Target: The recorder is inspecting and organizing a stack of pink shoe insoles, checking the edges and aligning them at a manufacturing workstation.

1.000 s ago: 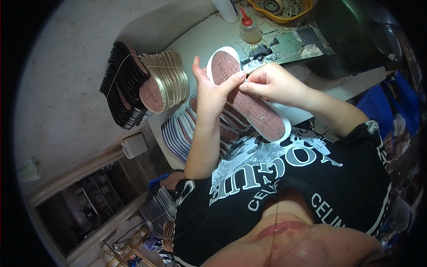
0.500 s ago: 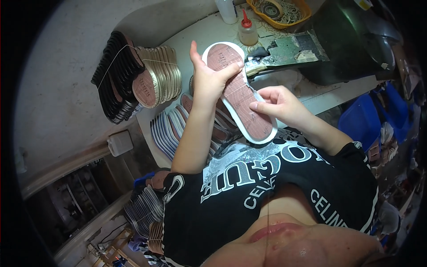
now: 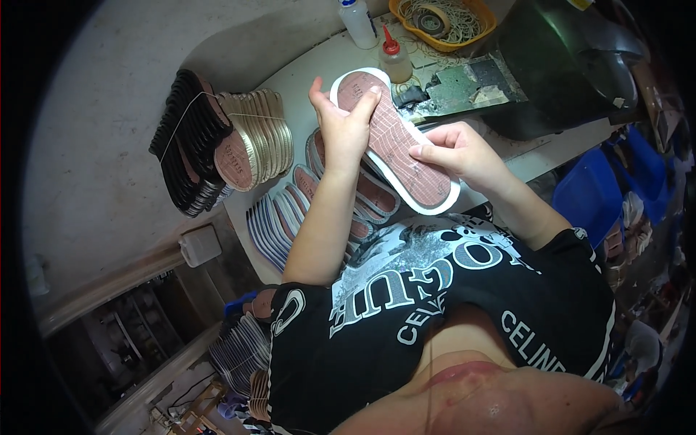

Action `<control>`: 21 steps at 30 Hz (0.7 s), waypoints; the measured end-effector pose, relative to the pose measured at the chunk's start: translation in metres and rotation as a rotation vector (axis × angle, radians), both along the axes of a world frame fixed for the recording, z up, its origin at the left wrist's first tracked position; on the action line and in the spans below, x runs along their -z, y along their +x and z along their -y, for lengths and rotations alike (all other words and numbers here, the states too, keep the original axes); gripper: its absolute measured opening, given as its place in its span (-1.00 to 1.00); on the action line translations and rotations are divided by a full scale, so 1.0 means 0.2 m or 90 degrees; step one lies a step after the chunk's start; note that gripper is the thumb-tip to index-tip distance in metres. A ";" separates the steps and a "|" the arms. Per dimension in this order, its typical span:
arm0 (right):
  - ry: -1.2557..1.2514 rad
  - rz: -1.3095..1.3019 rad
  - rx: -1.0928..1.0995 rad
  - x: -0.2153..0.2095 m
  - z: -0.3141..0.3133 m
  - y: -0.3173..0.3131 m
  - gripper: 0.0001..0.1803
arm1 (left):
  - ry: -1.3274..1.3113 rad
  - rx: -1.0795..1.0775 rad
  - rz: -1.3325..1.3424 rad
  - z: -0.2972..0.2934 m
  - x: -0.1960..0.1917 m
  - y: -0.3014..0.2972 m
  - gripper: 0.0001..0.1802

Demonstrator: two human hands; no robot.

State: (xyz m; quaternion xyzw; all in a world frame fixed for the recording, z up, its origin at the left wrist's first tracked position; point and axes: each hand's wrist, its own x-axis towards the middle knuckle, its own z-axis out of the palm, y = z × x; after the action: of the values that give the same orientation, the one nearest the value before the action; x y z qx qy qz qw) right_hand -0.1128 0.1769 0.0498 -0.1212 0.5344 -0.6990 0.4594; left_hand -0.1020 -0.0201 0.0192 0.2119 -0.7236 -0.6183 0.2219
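Note:
Between my hands is a shoe insole (image 3: 395,141) with a pinkish-brown board face, dark stamped marks and a white rim. It lies slantwise, with one rounded end at the upper left and the other over my shirt. My left hand (image 3: 344,134) grips the upper end, thumb on the brown face, one finger sticking up past the edge, the rest hidden behind. At the right edge, lower down, my right hand (image 3: 464,156) pinches the insole between thumb and fingers. Under and beside my left forearm, a row of similar pale-rimmed insoles (image 3: 279,221) rests on the table.
Tied stacks of black insoles (image 3: 185,145) and gold-edged insoles (image 3: 257,134) stand at the left by the wall. Farther back are a red-tipped glue bottle (image 3: 396,61), a white bottle (image 3: 358,25) and a yellow basket (image 3: 453,40) of rubber bands. Blue chairs (image 3: 587,192) stand right.
The insole has shifted slightly to the right and its lower end has swung up and right. My right hand has moved with it along the edge; my left thumb has slid toward the left.

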 end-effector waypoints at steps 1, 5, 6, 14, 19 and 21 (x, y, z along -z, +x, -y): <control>-0.004 0.004 -0.002 -0.01 0.00 0.01 -0.69 | 0.023 0.007 -0.014 0.00 -0.01 0.00 0.02; -0.035 0.030 0.030 0.00 -0.03 0.02 -0.70 | -0.016 -0.014 0.023 -0.01 -0.01 0.00 0.00; -0.011 0.009 -0.002 0.02 -0.06 0.01 -0.69 | -0.029 -0.015 0.025 -0.01 -0.01 -0.01 -0.03; 0.042 0.117 -0.083 -0.05 -0.17 0.09 -0.67 | -0.131 -0.045 0.054 -0.04 -0.05 -0.05 -0.10; -0.041 0.141 0.037 0.00 -0.11 0.14 -0.65 | -0.146 -0.043 0.113 0.00 -0.05 -0.08 -0.13; -0.049 0.146 0.057 -0.01 -0.07 0.16 -0.65 | -0.162 -0.021 0.149 0.05 -0.03 -0.11 -0.12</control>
State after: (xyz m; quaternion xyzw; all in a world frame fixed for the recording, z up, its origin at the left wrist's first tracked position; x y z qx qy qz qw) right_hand -0.0811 0.1906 0.0525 -0.0335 0.4561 -0.7482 0.4807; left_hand -0.1232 -0.0305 0.0260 0.2644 -0.8134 -0.4891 0.1714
